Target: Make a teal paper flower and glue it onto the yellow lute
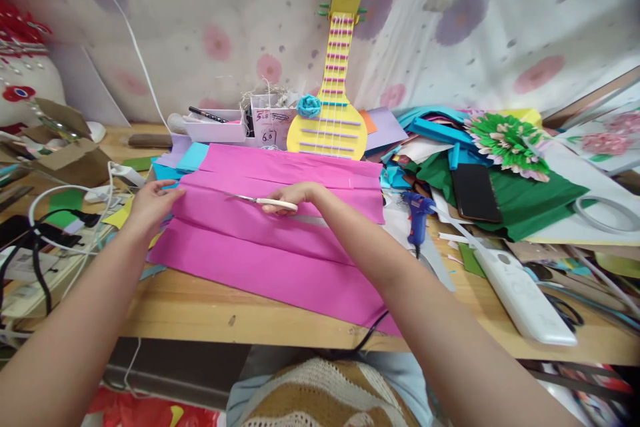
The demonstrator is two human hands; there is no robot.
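Note:
A large pink paper sheet [240,250] with lengthwise folds covers the middle of the wooden table. My right hand [295,195] is closed round the white handles of a pair of scissors [275,204]. Their blades point left and lie over the pink paper, and a narrow pale slit shows in the paper to the right of the handles. At the sheet's left edge, my left hand [155,203] pinches the paper between thumb and fingers. Whether the blades are apart or together is hard to make out.
Behind the paper stands a yellow paper lute [327,127] beside white boxes [215,125]. To the right are a blue glue gun [416,217], a black phone [475,192], a white power strip [525,297] and green paper [540,203]. Cables and cardboard crowd the left.

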